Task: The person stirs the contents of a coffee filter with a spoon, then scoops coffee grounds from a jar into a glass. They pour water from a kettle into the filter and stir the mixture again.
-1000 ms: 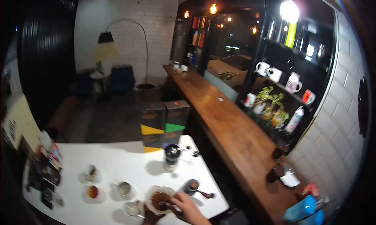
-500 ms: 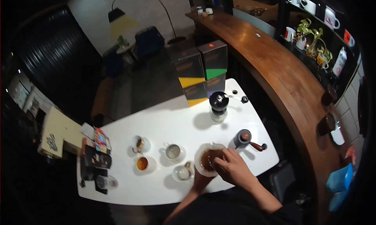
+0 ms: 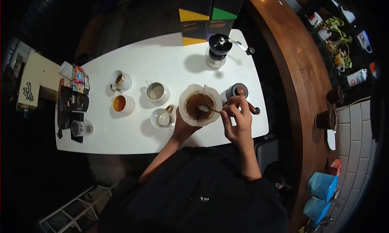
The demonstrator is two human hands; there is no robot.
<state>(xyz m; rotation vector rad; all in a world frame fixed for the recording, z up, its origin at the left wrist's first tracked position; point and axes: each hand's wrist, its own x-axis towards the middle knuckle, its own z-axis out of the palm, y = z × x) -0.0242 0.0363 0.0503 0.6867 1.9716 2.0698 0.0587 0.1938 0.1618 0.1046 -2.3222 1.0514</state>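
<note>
A paper coffee filter (image 3: 216, 97) sits open-topped in what looks like a coffee dripper, with dark wet coffee (image 3: 196, 111) inside. My left hand (image 3: 187, 127) is at its lower left side and seems to hold it from below; the fingers are mostly hidden under the rim. Between the thumb and fingers of my right hand (image 3: 239, 121) is a small spoon (image 3: 205, 107), its bowl in the coffee. Just left stand a cup with a gold handle (image 3: 161, 118) and a white mug (image 3: 157, 92). A dark pot with a wooden handle (image 3: 237, 91) is behind my right hand.
A hand coffee grinder (image 3: 219, 50) stands near the back of the white table (image 3: 174, 50), before stacked dark boxes (image 3: 194, 10). Two cups, one with amber liquid (image 3: 122, 105), are left of centre. A clear glass (image 3: 81, 128) stands far left. A wooden counter (image 3: 291, 62) curves along the right.
My view has tilted down, so the table sits higher in frame. My right hand has drawn back rightward from over the filter, and the spoon in the coffee now shows clearly.
</note>
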